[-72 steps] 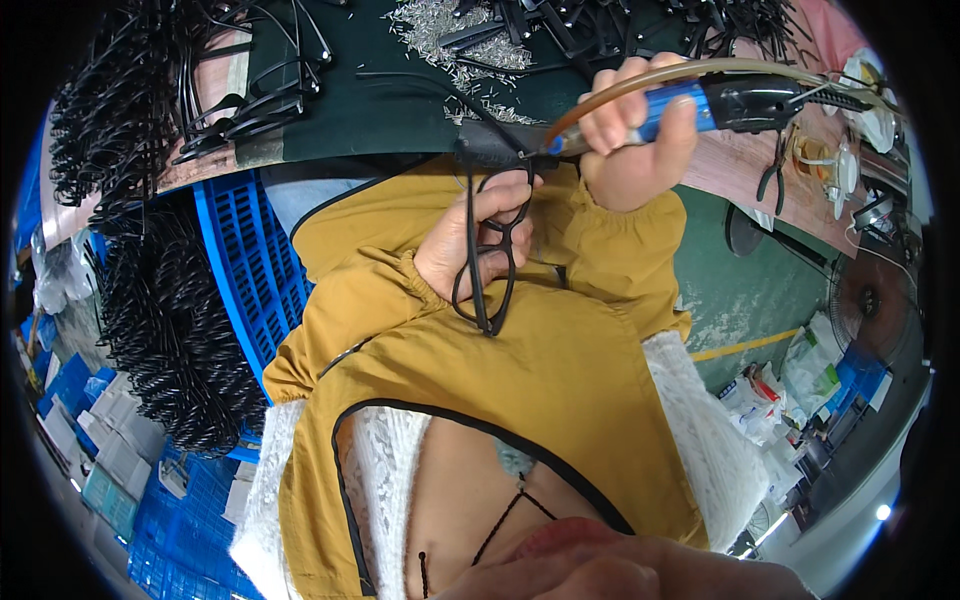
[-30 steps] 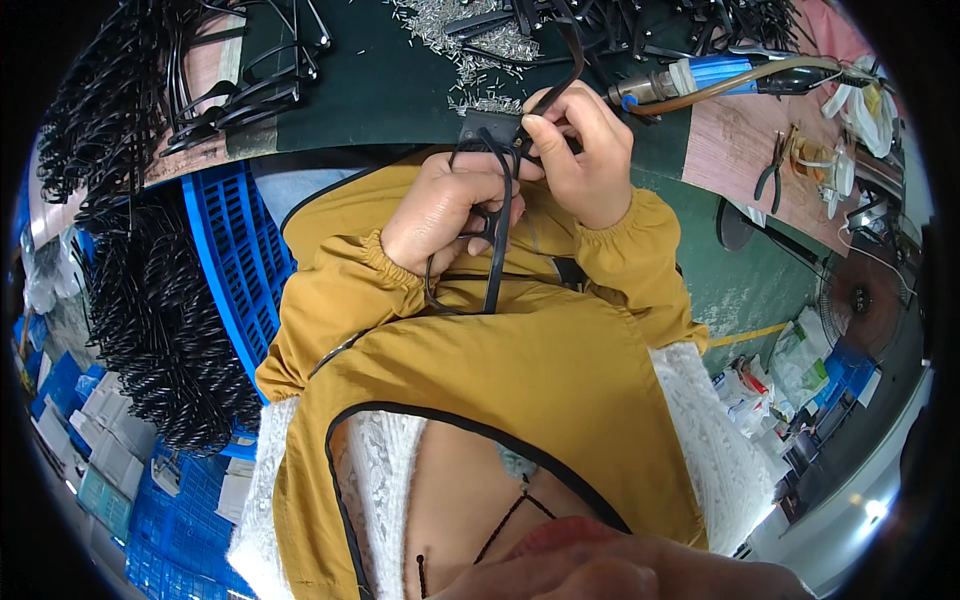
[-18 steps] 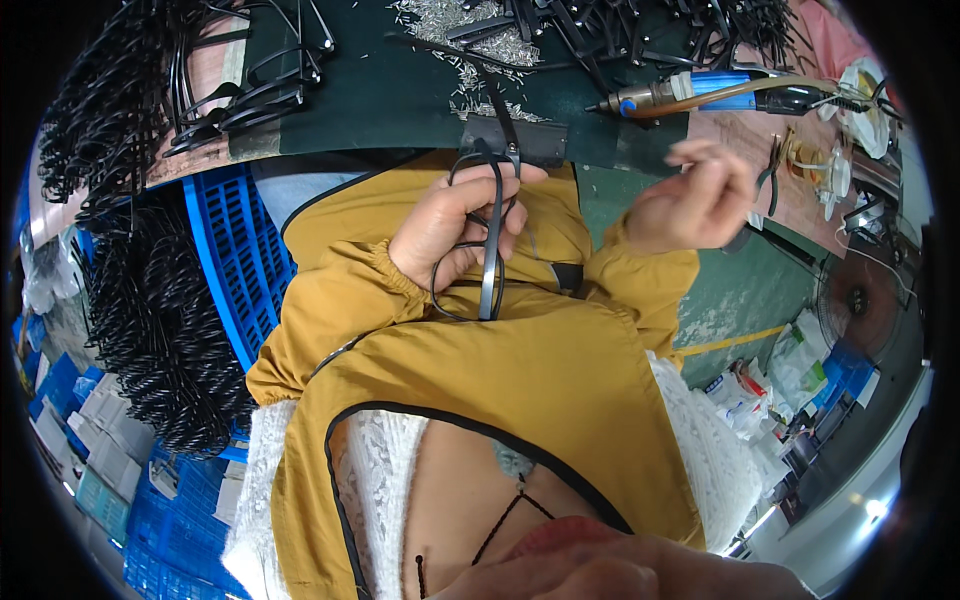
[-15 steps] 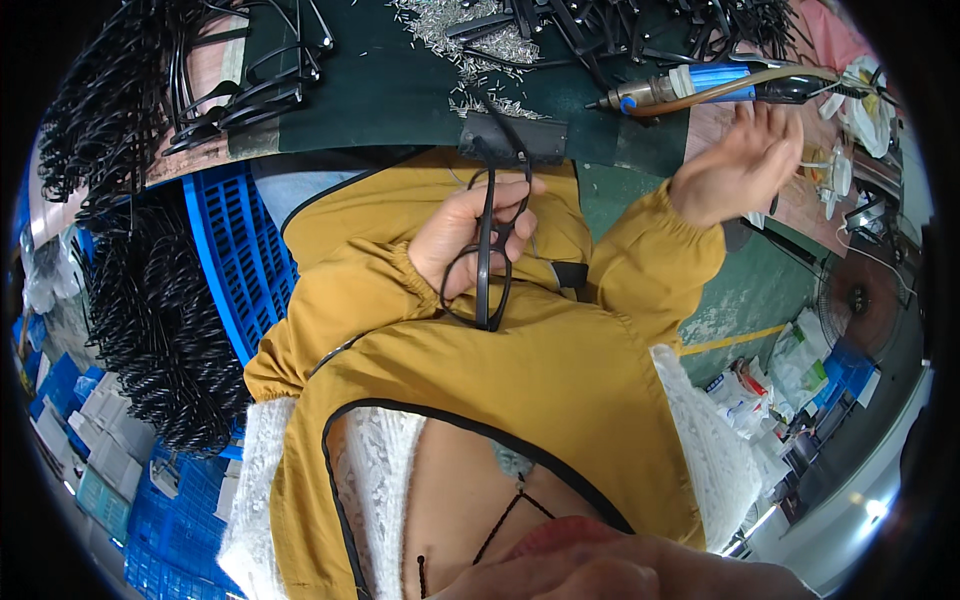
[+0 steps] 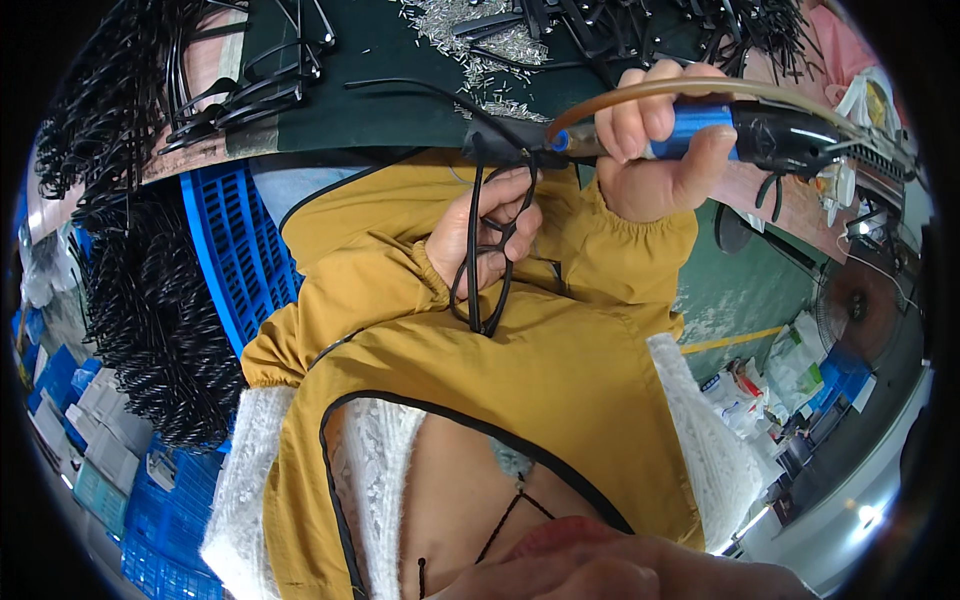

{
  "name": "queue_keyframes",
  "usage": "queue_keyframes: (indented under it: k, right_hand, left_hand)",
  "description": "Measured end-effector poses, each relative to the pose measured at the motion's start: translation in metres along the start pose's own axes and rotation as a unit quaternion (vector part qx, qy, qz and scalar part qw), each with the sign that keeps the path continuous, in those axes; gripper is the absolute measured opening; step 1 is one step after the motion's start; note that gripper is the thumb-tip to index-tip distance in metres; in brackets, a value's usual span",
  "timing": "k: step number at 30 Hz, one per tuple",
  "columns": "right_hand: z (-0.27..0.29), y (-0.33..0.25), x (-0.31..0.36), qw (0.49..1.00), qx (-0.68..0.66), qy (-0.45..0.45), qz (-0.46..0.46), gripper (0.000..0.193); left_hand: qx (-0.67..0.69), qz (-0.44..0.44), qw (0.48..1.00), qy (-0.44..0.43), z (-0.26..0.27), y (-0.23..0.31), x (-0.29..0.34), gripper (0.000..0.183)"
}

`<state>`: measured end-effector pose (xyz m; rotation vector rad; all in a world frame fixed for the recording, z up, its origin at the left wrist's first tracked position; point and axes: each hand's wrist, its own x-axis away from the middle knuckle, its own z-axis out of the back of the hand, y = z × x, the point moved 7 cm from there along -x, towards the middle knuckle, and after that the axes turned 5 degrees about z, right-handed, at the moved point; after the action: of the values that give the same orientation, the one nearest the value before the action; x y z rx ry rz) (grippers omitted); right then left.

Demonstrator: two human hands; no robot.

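Observation:
My left hand (image 5: pixel 482 235) is closed around a black eyeglass frame (image 5: pixel 474 262) in front of my apron, at the table's edge. One of its temples points down toward me; the other stretches up and left over the table. My right hand (image 5: pixel 650 150) grips a blue and black power screwdriver (image 5: pixel 785 138) with a brown hose looping over it. The screwdriver's nose points left, at the upper corner of the eyeglass frame by the hinge. Its very tip is hard to make out. Beneath that corner, a dark block (image 5: pixel 500 137) sits on the table edge.
Small silvery screws (image 5: pixel 480 50) are heaped on the dark green mat (image 5: pixel 370 120). Black temples (image 5: pixel 590 30) lie piled behind them. At left are more eyeglass frames (image 5: pixel 270 95), a hanging mass of black frames (image 5: pixel 160 320) and a blue basket (image 5: pixel 228 260). A fan (image 5: pixel 858 305) stands right.
My right hand was open beside the screwdriver; now it grips it and has brought it left to the eyeglass frame. One temple has swung out to the left over the mat.

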<state>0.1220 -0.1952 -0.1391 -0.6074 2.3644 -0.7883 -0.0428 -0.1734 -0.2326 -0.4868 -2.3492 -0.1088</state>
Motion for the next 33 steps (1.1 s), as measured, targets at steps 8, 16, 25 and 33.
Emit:
queue_keyframes:
  k: [8,16,25,33]
  right_hand:
    - [-0.016,-0.001,0.006,1.000,0.020,-0.008,0.022,0.029]
    - [-0.007,0.007,0.008,0.999,0.026,-0.006,-0.021,0.025]
    - [0.019,0.019,-0.068,0.990,-0.127,0.025,0.053,0.023]
    - [0.032,0.014,-0.071,0.984,-0.171,0.042,0.026,0.020]
  left_hand:
    - [-0.018,0.010,0.999,-0.051,-0.005,0.003,0.002,0.024]
    - [-0.057,0.003,0.995,-0.078,-0.001,0.005,0.000,0.030]
    - [-0.095,-0.137,0.973,-0.162,-0.007,0.044,0.028,0.061]
    - [-0.195,-0.468,0.857,-0.090,-0.037,0.102,0.079,0.064]
